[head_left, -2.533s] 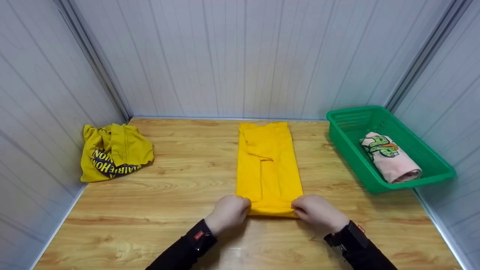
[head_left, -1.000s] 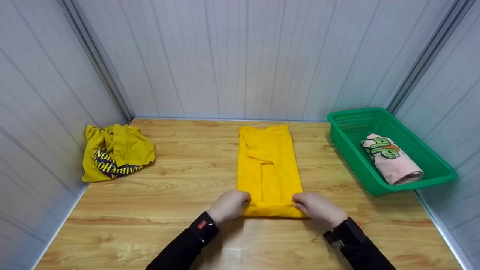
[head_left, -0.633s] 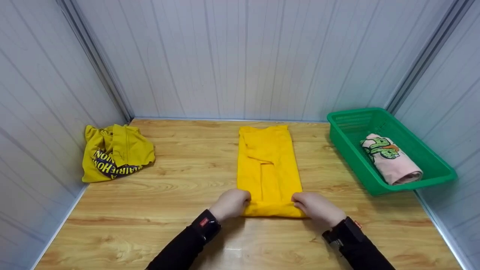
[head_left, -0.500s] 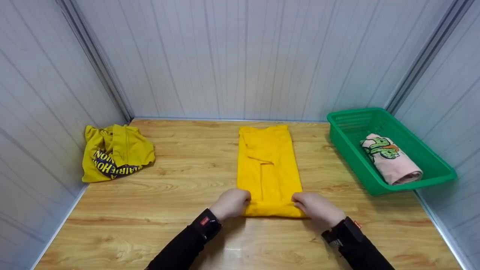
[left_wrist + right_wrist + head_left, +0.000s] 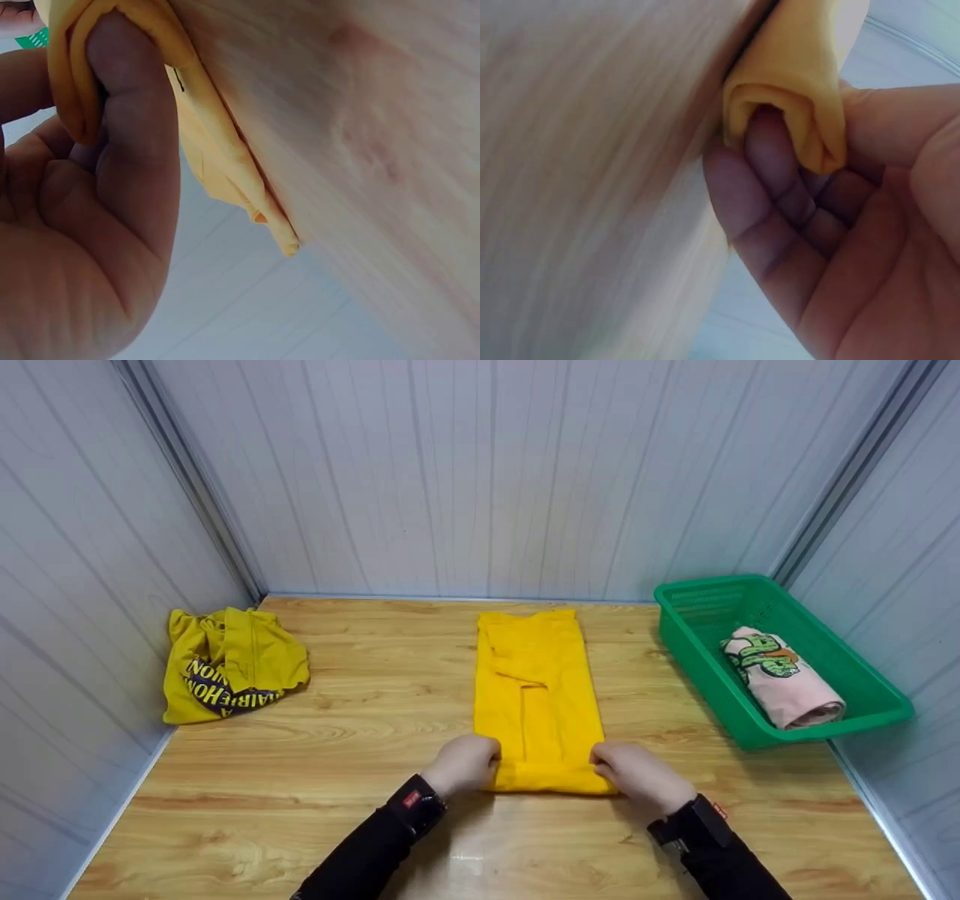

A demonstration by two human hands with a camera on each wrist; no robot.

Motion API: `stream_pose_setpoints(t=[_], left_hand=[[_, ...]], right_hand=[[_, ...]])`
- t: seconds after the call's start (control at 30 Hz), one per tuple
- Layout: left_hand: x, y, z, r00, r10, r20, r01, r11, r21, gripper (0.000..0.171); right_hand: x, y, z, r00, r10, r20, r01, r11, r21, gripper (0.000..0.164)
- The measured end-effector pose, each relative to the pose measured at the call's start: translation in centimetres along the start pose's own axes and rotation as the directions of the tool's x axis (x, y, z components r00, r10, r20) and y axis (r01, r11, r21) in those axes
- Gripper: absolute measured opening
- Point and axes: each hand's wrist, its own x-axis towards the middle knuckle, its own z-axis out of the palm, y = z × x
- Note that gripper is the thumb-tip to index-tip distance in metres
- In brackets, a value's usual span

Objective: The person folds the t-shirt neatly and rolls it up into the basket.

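Observation:
A yellow shirt [image 5: 536, 701] lies folded into a long strip on the wooden tabletop, its near end turned over into a thick band. My left hand [image 5: 463, 765] pinches the left corner of that band. In the left wrist view, a fingertip sits inside the rolled cloth [image 5: 161, 30], with the thumb over its outside. At the opposite corner my right hand [image 5: 641, 774] grips the band between thumb and fingers. The right wrist view shows the layered end of the roll [image 5: 787, 94] curling over a fingertip, close against the tabletop.
A green plastic basket [image 5: 697, 679] stands at the right, holding a rolled pink garment [image 5: 787, 682] with a green print. At the far left a crumpled mustard-yellow garment [image 5: 259, 649] with dark lettering lies by the wall. Pale panel walls [image 5: 450, 480] enclose the back and sides.
The near end of the yellow shirt has been turned over into a flatter, wider band since the oldest frame. My right hand has just shifted slightly right along it. Basket and other garments stay put.

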Motion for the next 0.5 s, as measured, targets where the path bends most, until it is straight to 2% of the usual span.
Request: stream_pose_setpoints(t=[0.13, 0.23, 0.3, 0.4, 0.5], left_hand=[[0.2, 0.0, 0.1, 1.000, -0.006, 0.018, 0.006, 1.000, 0.005, 0.019], [0.4, 0.0, 0.1, 1.000, -0.008, 0.024, 0.008, 1.000, -0.001, 0.019], [0.4, -0.1, 0.1, 1.000, -0.013, 0.027, 0.013, 1.000, -0.005, 0.019], [0.3, -0.1, 0.1, 0.999, -0.019, 0.029, 0.019, 1.000, -0.013, 0.019], [0.3, -0.1, 0.1, 0.999, -0.019, 0.027, 0.020, 1.000, -0.019, 0.019]], right_hand=[[-0.3, -0.3, -0.2, 0.999, 0.021, -0.043, -0.023, 0.999, -0.045, 0.006], [-0.4, -0.8, -0.2, 0.994, -0.017, -0.109, 0.005, 0.994, -0.113, 0.005], [-0.5, -1.2, -0.2, 0.983, -0.085, -0.165, 0.057, 0.984, -0.169, 0.011], [-0.5, -1.9, -0.1, 0.949, -0.213, -0.235, 0.155, 0.958, -0.243, 0.017], [-0.5, -2.6, 0.2, 0.920, -0.300, -0.252, 0.228, 0.933, -0.279, 0.019]])
